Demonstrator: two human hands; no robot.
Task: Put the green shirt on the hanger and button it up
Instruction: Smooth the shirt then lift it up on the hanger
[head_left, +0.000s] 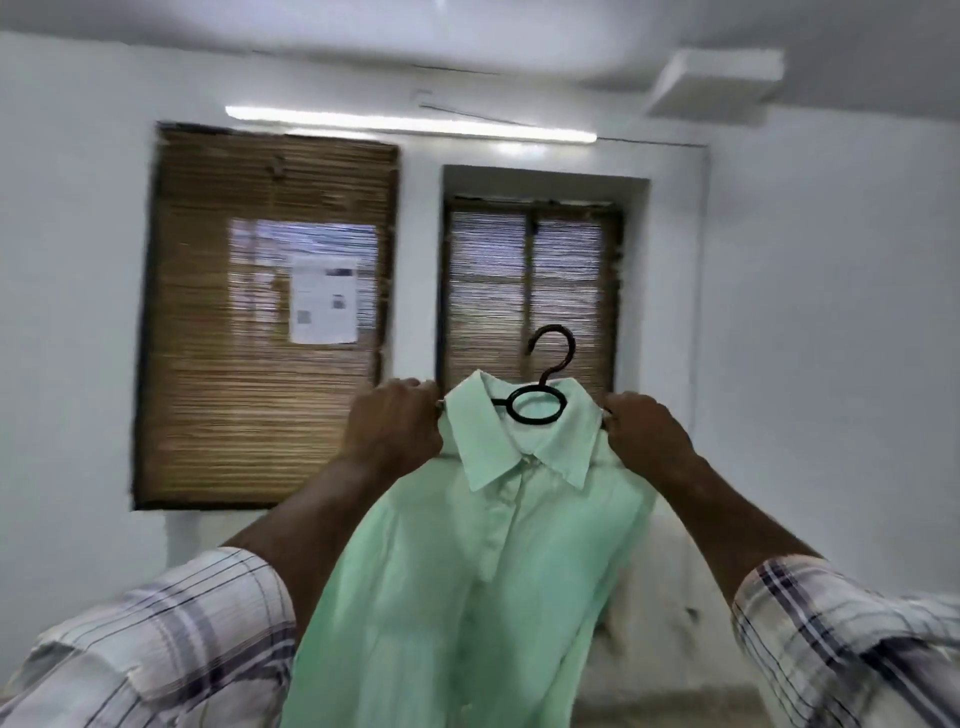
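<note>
Left grip: the left grip is raised in front of the person, fingers curled tight and closed on the shirt's shoulder at the end of the hanger.
Right grip: the right grip is at about the same height, fingers curled in the same way and closed on the other shoulder end.
Green shirt: the green shirt hangs between the two grips and drops below them, in the air.
Shirt long axis: it runs up and down, with the collar up at the level of the grips and the body falling out of view at the bottom edge. The front faces the person.
Placket: the placket runs straight down from the collar and looks closed. The picture is too blurred to count buttons.
Hanger: the black hanger sits inside the shirt, with only its ring and hook showing above the collar, midway between the grips.
Hanger direction: the hook points up and its open side faces the left grip. The hidden bar runs across from one grip to the other.
Sleeves: a plaid sleeve covers the arm below the left grip, and another the arm below the right.
Beyond the grips: a white wall has two windows with cane blinds, the left blind bearing a paper sheet and the right blind behind the hook. A tube light runs above them.
</note>
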